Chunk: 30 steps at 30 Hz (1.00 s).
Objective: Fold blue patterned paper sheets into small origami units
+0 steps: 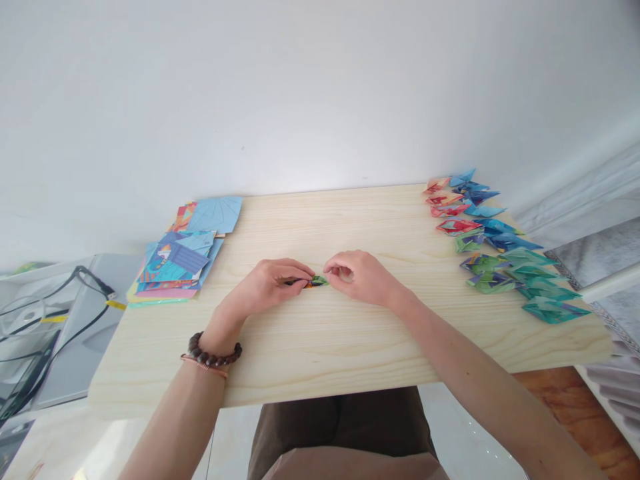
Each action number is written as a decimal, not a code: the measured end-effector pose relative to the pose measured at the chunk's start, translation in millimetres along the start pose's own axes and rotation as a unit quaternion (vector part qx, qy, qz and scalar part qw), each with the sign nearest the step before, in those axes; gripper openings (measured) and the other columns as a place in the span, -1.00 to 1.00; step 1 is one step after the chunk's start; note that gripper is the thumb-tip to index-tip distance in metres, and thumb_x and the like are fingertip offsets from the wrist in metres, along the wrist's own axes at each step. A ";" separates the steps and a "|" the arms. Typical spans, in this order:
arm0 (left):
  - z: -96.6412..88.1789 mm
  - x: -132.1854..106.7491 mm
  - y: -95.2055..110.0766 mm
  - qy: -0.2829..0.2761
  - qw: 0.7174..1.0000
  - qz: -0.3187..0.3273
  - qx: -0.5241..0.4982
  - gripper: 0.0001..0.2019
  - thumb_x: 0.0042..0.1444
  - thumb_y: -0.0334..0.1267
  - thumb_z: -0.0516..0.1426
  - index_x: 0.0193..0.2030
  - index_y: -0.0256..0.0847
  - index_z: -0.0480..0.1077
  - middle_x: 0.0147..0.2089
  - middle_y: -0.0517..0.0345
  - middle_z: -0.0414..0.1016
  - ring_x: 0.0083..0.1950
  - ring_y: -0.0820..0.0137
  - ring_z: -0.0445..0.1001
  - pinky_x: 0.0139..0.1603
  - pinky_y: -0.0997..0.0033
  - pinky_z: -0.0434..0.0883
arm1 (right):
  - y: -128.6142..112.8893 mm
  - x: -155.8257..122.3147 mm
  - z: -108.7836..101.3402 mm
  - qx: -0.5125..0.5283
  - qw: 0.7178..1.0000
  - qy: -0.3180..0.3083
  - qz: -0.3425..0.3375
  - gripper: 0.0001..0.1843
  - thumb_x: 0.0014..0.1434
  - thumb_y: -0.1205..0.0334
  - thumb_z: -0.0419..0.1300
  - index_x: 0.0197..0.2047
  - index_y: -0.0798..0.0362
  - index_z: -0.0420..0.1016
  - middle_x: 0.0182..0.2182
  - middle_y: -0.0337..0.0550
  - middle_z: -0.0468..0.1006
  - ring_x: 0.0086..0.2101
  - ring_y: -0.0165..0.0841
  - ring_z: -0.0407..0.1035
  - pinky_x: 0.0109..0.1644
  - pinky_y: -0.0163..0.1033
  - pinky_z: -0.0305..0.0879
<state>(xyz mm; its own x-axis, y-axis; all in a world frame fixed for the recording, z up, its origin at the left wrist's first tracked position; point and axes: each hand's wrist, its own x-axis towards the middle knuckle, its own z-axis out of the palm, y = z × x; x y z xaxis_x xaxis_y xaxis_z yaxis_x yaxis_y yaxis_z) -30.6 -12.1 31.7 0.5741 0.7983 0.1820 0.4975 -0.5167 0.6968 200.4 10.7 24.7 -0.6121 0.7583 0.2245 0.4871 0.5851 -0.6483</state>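
Observation:
A small folded paper piece (317, 281), green with dark and orange patches, lies low over the middle of the table. My left hand (273, 285) pinches it from the left, fingers laid over much of it. From the other side my right hand (361, 277) meets its right tip, with thumb and forefinger pressed together there. Most of the folded paper is hidden beneath the left fingers, so its full shape cannot be made out. A dark bead bracelet (214, 359) circles my left wrist.
Several folded paper pieces in red, blue and green (493, 263) stand in rows along the table's right side. A stack of patterned paper sheets (175, 263) lies at the left edge. Behind the wooden table (320, 353) rises a white wall. Black cables (83, 293) hang at far left.

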 end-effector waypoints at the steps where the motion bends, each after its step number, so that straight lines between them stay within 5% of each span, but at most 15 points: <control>1: 0.7 0.3 0.6 0.000 1.000 0.007 0.015 -0.81 0.13 -0.39 0.10 -0.17 -0.21 0.52 -0.10 0.09 0.53 -0.18 0.41 0.51 -0.22 0.48 0.44 | -0.3 -0.5 -1.3 -0.001 1.000 0.000 -0.012 -0.87 0.12 0.32 0.12 -0.26 0.05 0.47 -0.38 -0.23 0.53 -0.42 -0.47 0.32 -0.23 -0.32 0.21; 7: 1.4 4.8 8.3 -0.015 0.995 0.003 0.100 -0.82 0.07 -0.41 0.10 -0.19 -0.19 0.47 -0.11 0.11 0.49 -0.08 0.37 0.44 -0.03 0.39 0.38 | -6.8 -3.2 -2.9 -0.021 0.998 -0.008 -0.062 -0.84 0.09 0.36 0.13 -0.21 0.03 0.41 -0.17 -0.20 0.45 -0.42 -0.49 0.30 -0.18 -0.30 0.22; 18: 13.5 7.4 17.8 -0.005 0.977 -0.114 0.180 -0.90 0.11 -0.25 0.12 -0.34 -0.13 0.47 -0.18 0.19 0.45 -0.26 0.41 0.43 -0.27 0.44 0.34 | -30.5 -1.0 9.0 -0.206 0.978 -0.019 0.007 -0.86 0.13 0.25 0.11 -0.27 0.04 0.48 -0.22 -0.18 0.49 -0.26 -0.33 0.38 -0.13 -0.20 0.15; 24: 21.8 -0.2 18.7 0.038 0.975 -0.106 0.194 -0.89 0.14 -0.27 0.12 -0.25 -0.12 0.48 -0.12 0.18 0.47 -0.16 0.38 0.44 -0.18 0.43 0.38 | -27.7 0.3 12.7 -0.184 0.982 -0.025 0.043 -0.89 0.11 0.35 0.14 -0.32 0.03 0.50 -0.21 -0.22 0.49 -0.25 -0.38 0.39 -0.16 -0.26 0.16; 30: 22.9 -2.7 23.5 0.052 0.970 -0.070 0.228 -0.85 0.19 -0.30 0.08 -0.28 -0.14 0.50 -0.11 0.17 0.50 -0.12 0.35 0.43 -0.14 0.37 0.41 | -25.0 -0.2 7.3 -0.176 0.984 -0.038 0.004 -0.80 0.20 0.30 0.12 -0.40 0.02 0.54 -0.20 -0.21 0.48 -0.27 -0.38 0.36 -0.16 -0.22 0.12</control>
<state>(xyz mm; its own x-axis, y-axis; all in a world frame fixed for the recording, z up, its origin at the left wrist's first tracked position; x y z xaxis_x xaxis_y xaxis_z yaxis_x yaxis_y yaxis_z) -5.5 -33.5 31.7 0.4229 0.8852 0.1941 0.8156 -0.4651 0.3442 183.8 -6.2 35.5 -0.6461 0.7470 0.1565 0.6693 0.6531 -0.3542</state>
